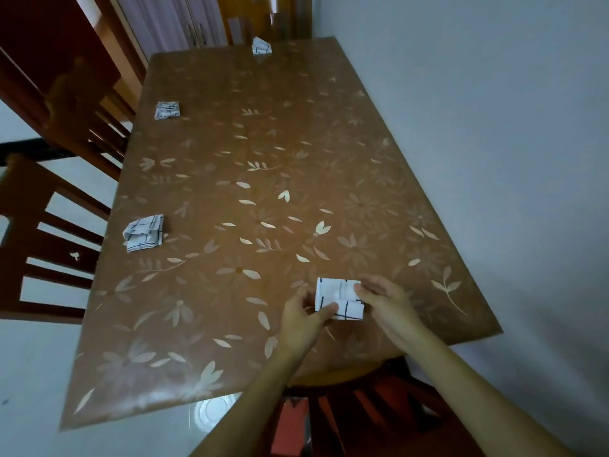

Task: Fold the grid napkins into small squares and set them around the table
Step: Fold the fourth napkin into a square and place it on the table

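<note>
A white napkin with a dark grid (pixel 333 293), folded to a small square, lies on the brown floral table (pixel 263 179) near its front edge. My left hand (pixel 304 316) pinches its lower left corner with thumb and fingers. My right hand (pixel 384 300) holds its right edge, fingertips on the cloth. Three other folded grid napkins lie on the table: one at the left edge (pixel 144 233), one further back on the left (pixel 167 110), one at the far end (pixel 261 46).
Dark wooden chairs stand along the left side (pixel 56 239) and at the far end (pixel 280 26). Another chair (pixel 362 420) sits below my arms at the near end. A pale wall (pixel 494 127) runs close along the table's right side.
</note>
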The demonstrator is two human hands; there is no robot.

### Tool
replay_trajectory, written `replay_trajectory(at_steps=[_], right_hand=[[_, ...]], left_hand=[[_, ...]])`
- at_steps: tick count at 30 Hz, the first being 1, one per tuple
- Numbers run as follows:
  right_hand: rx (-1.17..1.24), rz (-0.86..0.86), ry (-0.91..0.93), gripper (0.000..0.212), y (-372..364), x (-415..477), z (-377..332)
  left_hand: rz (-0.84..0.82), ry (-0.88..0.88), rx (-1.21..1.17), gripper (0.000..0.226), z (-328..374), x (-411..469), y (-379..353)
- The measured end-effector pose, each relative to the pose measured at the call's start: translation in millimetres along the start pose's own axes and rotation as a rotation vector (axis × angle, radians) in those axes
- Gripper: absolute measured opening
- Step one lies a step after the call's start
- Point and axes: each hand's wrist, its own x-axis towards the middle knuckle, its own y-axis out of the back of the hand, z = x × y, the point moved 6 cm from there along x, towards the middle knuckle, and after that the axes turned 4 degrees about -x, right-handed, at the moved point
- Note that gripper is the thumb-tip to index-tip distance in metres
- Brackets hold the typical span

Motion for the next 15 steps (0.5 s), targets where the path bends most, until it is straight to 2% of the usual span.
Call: replay_trajectory(at_steps=[2, 6, 10, 12, 15], right_hand=[[0.018, 0.038, -0.014, 0.028, 0, 12, 20], [-0.281, 0.136, 0.067, 0.018, 3, 24, 47], [-0.493, 0.180, 0.117, 0.013, 3, 32, 64], [-0.551, 0.207, 0.148, 0.011, 4, 35, 68], [-0.713, 0.389, 0.398, 0.009, 4, 23, 49]], left_hand=[[0.096, 0.020, 0.022, 0.029, -26, 7, 4], [0.148, -0.029, 0.237, 0.047, -59, 11, 0], [0.169, -0.247, 0.882, 0.053, -74, 13, -6], [0.156, -0.382, 1.025, 0.043, -80, 17, -10], [0.144, -0.634, 1.126, 0.027, -84, 20, -15]])
